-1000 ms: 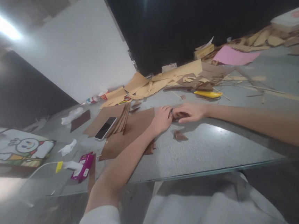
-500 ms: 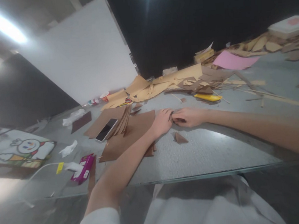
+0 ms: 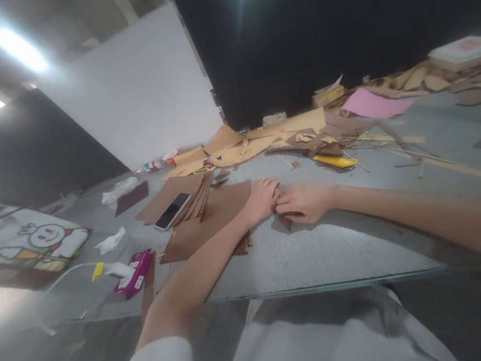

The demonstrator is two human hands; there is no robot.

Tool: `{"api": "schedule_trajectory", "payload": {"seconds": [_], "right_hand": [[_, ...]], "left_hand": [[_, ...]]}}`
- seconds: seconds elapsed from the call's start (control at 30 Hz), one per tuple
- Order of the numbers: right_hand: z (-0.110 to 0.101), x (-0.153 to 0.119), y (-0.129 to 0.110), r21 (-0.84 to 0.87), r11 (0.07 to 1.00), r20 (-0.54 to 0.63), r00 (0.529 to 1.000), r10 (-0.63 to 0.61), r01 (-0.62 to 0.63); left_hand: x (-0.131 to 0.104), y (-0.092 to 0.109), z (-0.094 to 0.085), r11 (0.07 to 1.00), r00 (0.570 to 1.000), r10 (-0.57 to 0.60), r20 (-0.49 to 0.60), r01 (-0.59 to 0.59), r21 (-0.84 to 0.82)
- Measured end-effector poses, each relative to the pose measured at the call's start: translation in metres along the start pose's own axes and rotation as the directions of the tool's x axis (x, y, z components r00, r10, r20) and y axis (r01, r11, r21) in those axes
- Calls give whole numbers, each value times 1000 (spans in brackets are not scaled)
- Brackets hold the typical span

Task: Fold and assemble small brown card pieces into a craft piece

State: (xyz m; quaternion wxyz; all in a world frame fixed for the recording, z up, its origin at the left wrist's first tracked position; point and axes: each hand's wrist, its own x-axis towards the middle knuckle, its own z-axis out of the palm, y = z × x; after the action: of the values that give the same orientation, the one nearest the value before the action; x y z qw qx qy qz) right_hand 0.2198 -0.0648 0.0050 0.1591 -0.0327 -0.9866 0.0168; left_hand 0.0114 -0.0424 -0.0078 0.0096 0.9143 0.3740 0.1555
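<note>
My left hand point(image 3: 263, 199) is closed, low over the right edge of a brown sheet point(image 3: 218, 210), its fingertips meeting my right hand. Whatever is between its fingers is hidden. My right hand point(image 3: 303, 203) is closed too, fingers curled beside the left fingertips; what it grips is too small and hidden to name. A small brown scrap point(image 3: 285, 223) shows just under its fingers, partly covered. Left of my left hand lie fanned brown sheets point(image 3: 200, 201), with a phone point(image 3: 173, 211) resting on them.
A yellow cutter point(image 3: 335, 161) lies beyond my right hand, near brown and tan scraps point(image 3: 270, 136). Farther right is a pink sheet point(image 3: 377, 103). A purple tissue pack point(image 3: 134, 274) and crumpled tissue point(image 3: 111, 240) lie at left. The table's front edge point(image 3: 317, 288) runs before my body.
My right hand has moved slightly toward me and now partly covers the small brown scrap, which lay uncovered before. My left hand stays by the brown sheet's edge. The view has shifted slightly.
</note>
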Motion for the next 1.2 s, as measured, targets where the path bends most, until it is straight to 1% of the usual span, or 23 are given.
{"api": "schedule_trajectory", "payload": {"seconds": [0.1,0.17,0.2,0.23,0.27,0.33,0.4,0.47,0.53,0.6,0.63,0.7,0.8,0.87,0.93,1.07,1.2], "right_hand": [[3,-3,8,12,999,-66,997,36,-36],[6,-8,15,21,992,-159,980,124,-122],[7,-10,19,43,981,-224,955,192,-188],[9,-13,22,73,964,-299,917,264,-254],[11,-15,25,114,941,-367,867,337,-317],[13,-19,29,217,887,-439,771,462,-408],[14,-21,31,278,843,-471,699,537,-460],[14,-20,32,306,807,-483,648,589,-506],[13,-19,34,319,769,-487,601,634,-553],[13,-18,36,318,742,-491,567,661,-590],[13,-18,37,311,737,-492,562,665,-600],[14,-18,38,286,742,-486,576,657,-606],[17,-19,39,236,763,-456,624,634,-602],[18,-19,39,214,772,-416,659,626,-598],[18,-19,39,209,769,-370,679,633,-603],[17,-17,38,209,752,-308,687,658,-625],[17,-16,39,190,751,-268,702,659,-632]], "left_hand": [[-1,2,-2,999,1000,-6,-16,6,-43],[-2,4,-3,994,997,-47,-68,40,-105],[-3,6,-4,989,993,-70,-94,57,-139],[-3,7,-5,983,990,-90,-111,71,-168],[-4,8,-6,979,987,-106,-119,82,-189],[-5,10,-8,978,989,-111,-99,91,-189],[-5,11,-9,981,990,-118,-71,105,-166],[-4,11,-9,981,991,-119,-56,108,-164],[-4,12,-10,980,993,-114,-42,105,-169],[-3,13,-10,984,994,-102,-27,96,-149],[-3,14,-11,986,995,-99,-21,95,-133],[-3,15,-12,990,996,-93,-14,91,-112],[-4,16,-12,990,995,-98,0,97,-106],[-4,15,-11,989,994,-105,14,106,-105],[-3,14,-9,988,993,-113,20,115,-102],[-1,12,-6,990,994,-113,10,113,-87],[0,13,-6,994,995,-99,29,100,-39]]}}
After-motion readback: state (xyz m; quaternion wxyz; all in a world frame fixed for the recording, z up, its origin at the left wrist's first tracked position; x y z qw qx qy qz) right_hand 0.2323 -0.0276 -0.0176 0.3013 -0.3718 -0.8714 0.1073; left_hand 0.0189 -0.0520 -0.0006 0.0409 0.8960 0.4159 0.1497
